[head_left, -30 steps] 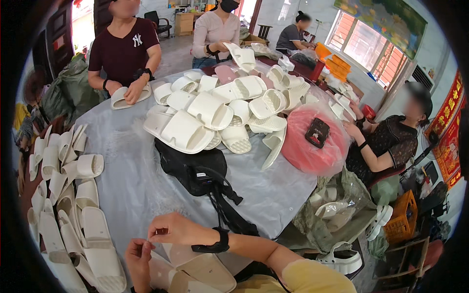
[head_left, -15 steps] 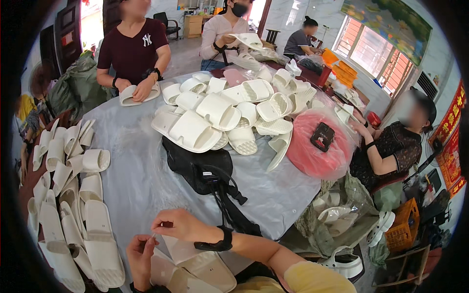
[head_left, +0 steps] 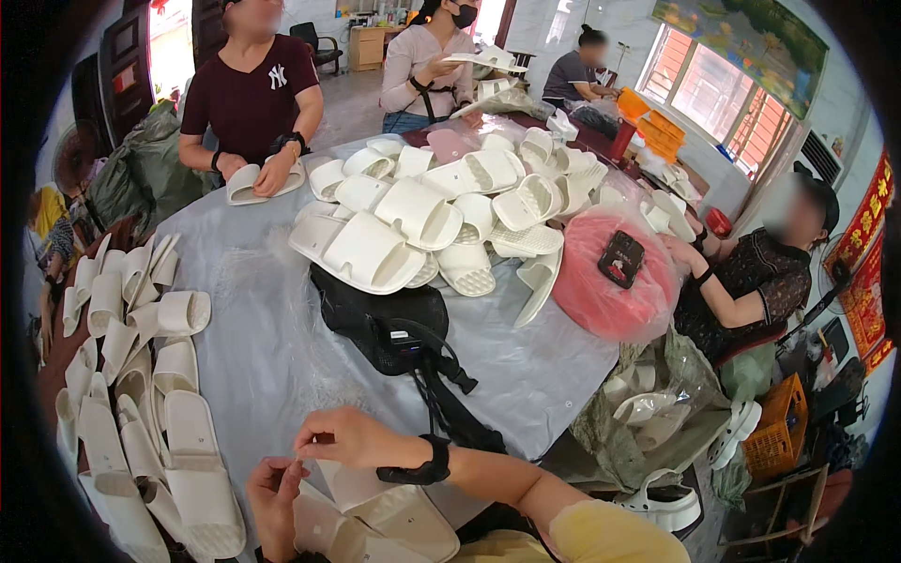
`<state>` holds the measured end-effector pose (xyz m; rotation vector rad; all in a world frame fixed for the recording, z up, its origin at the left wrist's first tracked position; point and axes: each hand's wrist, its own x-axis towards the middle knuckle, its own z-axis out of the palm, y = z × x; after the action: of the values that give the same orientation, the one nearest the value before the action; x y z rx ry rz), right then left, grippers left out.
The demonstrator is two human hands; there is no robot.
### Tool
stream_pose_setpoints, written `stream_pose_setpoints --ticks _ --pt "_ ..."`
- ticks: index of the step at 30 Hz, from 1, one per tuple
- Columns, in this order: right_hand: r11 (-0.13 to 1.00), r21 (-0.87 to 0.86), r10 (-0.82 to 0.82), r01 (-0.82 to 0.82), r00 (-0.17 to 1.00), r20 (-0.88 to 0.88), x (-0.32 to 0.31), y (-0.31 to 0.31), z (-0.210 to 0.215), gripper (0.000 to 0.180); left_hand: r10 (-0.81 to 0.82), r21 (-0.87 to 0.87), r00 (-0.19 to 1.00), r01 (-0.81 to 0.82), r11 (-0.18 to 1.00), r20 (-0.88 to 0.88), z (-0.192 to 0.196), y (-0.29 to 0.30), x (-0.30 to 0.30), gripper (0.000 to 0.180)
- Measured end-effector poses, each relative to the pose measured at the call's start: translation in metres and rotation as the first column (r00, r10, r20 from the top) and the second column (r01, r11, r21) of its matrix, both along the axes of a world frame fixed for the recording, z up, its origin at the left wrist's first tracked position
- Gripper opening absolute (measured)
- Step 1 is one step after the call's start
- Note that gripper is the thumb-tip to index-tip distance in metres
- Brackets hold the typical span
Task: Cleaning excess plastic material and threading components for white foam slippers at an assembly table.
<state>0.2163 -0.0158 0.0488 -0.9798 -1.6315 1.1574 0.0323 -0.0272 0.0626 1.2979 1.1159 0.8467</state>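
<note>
At the near edge of the table, my left hand (head_left: 275, 497) and my right hand (head_left: 340, 436) meet fingertip to fingertip. Both are closed in a pinch. A tiny pale bit shows between them, too small to name. Right under my hands lies a pair of off-white slide slippers (head_left: 405, 522), partly covered by my wrist and fingers. A dark band circles my right wrist. Beyond my right hand a black bag with straps (head_left: 380, 324) rests on the grey table cover (head_left: 253, 310).
A heap of white slippers (head_left: 413, 211) fills the table's middle. More slippers (head_left: 199, 460) line the left edge. At right sit a pink plastic-wrapped bundle (head_left: 601, 300) with a black case (head_left: 620, 259) on it, and a sack of slippers (head_left: 694, 394). Several people work around.
My hands have shifted slightly, fingertips still together. Across the table, the masked person has lowered one slipper of a pair; the person at right has moved the slipper in hand.
</note>
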Motion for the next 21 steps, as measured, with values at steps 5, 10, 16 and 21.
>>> stream_pose_setpoints --ticks 5,10,16,21 --pt "0.999 0.031 0.028 -0.03 0.997 0.075 0.002 0.0 -0.002 0.011 0.006 0.02 1.0 -0.006 1.0 -0.03 -0.006 0.0 0.0 0.016" --pt "0.999 0.049 -0.019 0.016 0.998 0.056 0.002 -0.001 0.005 0.011 0.037 0.018 0.999 -0.036 0.999 -0.026 -0.008 0.0 -0.001 0.015" --pt "0.996 0.086 0.006 -0.014 0.996 0.09 0.0 -0.001 0.001 0.009 0.013 -0.003 1.0 -0.013 1.0 0.003 -0.007 0.0 -0.001 0.013" --pt "0.994 0.028 -0.105 0.11 0.985 -0.14 0.001 0.003 -0.001 0.008 0.067 -0.01 0.998 -0.067 0.998 -0.001 -0.012 0.002 -0.006 0.013"
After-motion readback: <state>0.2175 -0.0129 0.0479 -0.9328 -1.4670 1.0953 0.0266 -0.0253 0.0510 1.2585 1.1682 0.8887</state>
